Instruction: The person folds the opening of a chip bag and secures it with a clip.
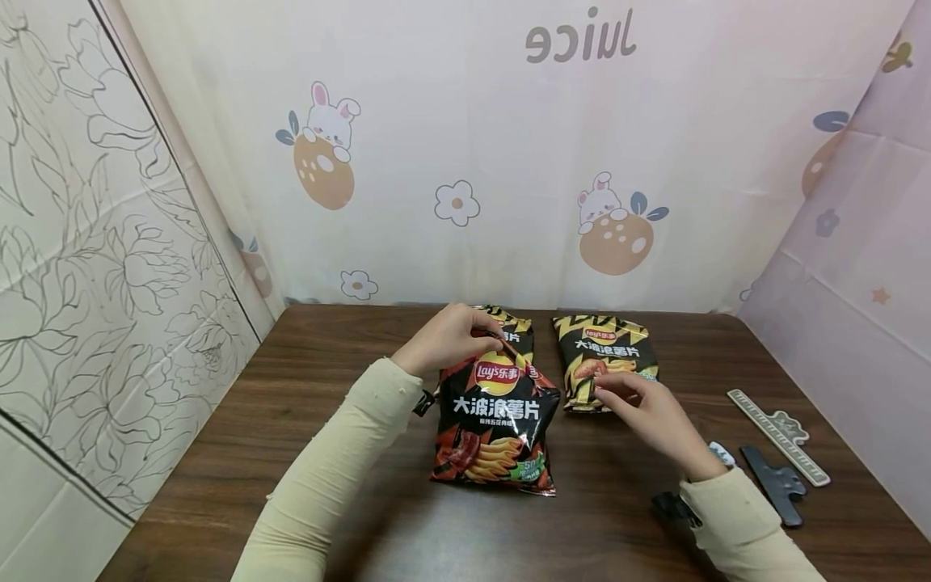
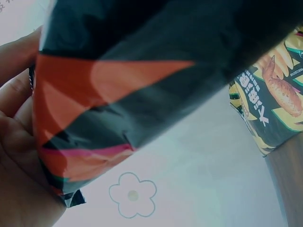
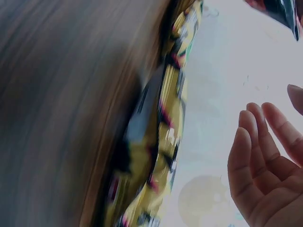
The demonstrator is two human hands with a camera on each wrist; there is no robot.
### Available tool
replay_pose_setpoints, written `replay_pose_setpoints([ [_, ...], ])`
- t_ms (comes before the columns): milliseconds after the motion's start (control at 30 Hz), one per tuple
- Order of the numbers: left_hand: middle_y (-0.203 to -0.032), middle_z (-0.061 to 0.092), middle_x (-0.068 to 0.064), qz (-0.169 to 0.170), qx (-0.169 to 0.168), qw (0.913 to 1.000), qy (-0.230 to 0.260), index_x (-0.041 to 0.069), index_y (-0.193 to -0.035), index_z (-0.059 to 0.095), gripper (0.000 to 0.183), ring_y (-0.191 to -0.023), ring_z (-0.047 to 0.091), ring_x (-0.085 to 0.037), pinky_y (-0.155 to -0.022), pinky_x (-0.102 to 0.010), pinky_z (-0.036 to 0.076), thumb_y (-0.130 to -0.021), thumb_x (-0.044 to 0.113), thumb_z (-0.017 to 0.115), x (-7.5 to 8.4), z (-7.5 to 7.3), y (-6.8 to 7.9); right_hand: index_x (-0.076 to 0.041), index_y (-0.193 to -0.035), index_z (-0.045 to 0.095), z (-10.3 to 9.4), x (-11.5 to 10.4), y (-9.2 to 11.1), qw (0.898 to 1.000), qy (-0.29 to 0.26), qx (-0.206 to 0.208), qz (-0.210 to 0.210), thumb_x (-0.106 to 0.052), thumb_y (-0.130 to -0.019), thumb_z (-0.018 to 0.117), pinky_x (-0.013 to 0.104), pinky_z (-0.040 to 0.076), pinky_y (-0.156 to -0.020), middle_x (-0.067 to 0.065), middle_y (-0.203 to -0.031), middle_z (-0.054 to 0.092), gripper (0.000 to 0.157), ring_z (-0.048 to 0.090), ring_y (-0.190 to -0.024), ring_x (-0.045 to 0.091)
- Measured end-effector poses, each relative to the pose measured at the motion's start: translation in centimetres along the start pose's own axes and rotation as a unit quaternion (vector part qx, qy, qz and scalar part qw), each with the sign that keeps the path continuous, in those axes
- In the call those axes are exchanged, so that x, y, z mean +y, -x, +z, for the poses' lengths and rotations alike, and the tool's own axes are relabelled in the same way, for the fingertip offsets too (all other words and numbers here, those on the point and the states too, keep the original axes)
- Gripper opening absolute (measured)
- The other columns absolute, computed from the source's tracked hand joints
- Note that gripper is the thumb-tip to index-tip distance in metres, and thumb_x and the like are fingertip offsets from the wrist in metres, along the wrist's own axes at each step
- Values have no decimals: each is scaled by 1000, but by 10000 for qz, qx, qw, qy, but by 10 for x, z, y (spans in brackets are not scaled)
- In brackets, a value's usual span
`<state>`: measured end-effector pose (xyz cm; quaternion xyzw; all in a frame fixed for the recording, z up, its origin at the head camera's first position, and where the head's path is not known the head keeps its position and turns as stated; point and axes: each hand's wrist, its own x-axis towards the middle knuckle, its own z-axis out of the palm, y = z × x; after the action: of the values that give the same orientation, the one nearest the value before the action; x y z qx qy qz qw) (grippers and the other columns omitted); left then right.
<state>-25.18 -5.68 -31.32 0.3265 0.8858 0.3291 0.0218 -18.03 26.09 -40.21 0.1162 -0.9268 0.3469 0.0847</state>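
My left hand point(image 1: 449, 339) pinches the folded top of a black and red bag of Lay's potato chips point(image 1: 494, 412), front facing me, over the table's middle. The left wrist view shows this chip bag point(image 2: 109, 104) up close, with the fingers point(image 2: 16, 90) at its edge. My right hand point(image 1: 653, 412), fingers loosely bent and holding nothing, is in front of a yellow and black chip bag point(image 1: 611, 339). In the right wrist view the right hand point(image 3: 267, 170) is apart from the yellow packaging. Another yellow and black bag point(image 1: 521, 343) is partly hidden behind the red one.
A pale bag clip point(image 1: 778, 436) and a dark bag clip point(image 1: 774, 485) lie at the right of the brown wooden table point(image 1: 305, 453). A small white object point(image 1: 722, 454) shows beside my right wrist. Printed curtains point(image 1: 465, 121) hang behind the table and along its sides.
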Motion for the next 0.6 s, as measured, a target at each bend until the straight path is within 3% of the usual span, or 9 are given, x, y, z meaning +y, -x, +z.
replay_pose_setpoints([
  [167,-91,72,3,28,3,10000,-13,16,-97,77,10,-61,49,-8,-59,-22,40,-93,19,68,0,0,0,-6,-122,67,-14,13,10,9989,370,262,116,-32,-97,62,26,52,-71,14,-116,70,36,66,-92,16],
  [300,-94,72,3,20,-2,10000,-9,16,-97,77,9,-64,51,-9,-62,-23,42,-93,19,69,1,-1,0,-3,-124,64,-25,23,21,9977,494,358,280,-31,-98,62,36,54,-72,18,-113,70,38,66,-93,29],
  [433,-95,73,2,5,-18,10000,-12,16,-98,76,10,-65,52,-9,-62,-23,43,-93,19,69,1,-1,0,-3,-124,63,-35,34,31,9954,689,506,424,-31,-97,63,35,54,-72,18,-110,70,39,65,-88,14],
  [533,-95,73,2,10,-29,10000,-20,16,-98,76,10,-65,52,-9,-63,-22,43,-93,19,68,1,-1,0,-3,-124,64,-41,43,36,9944,735,564,513,-32,-96,63,29,53,-71,18,-111,69,41,56,-85,-6],
  [600,-95,73,2,21,-24,10000,-26,16,-98,76,10,-64,52,-9,-62,-23,42,-93,19,68,1,-1,0,-2,-124,63,-45,49,40,9941,732,551,585,-33,-97,63,25,51,-70,18,-111,68,42,51,-85,-12],
])
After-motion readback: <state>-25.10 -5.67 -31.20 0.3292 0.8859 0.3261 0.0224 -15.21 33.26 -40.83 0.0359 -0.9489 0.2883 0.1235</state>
